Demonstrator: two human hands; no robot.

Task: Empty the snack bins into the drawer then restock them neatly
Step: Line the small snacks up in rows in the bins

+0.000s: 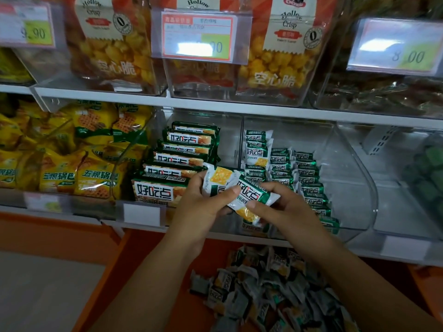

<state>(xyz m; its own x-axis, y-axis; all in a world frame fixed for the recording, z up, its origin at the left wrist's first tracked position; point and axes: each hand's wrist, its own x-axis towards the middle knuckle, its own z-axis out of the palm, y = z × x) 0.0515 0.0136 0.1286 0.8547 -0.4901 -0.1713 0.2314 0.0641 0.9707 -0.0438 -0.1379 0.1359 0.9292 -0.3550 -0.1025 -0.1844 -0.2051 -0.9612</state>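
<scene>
Roughly midway through restocking, judging by the piles. Below, orange drawer (184,315) heaped with loose crinkly packets (275,295); above, clear curved-front plastic bin (354,178) part-filled with tidy upright rows (309,185). Left grip (199,202) and right grip (285,207) both pinching glossy green-and-white wrapped snacks (249,197) at the bin's mouth.

Two hands, left hand (199,204) and right hand (285,208), holding two packets (254,196). Three price tags (197,35). Three Hollow Crisp bags (285,56).
</scene>
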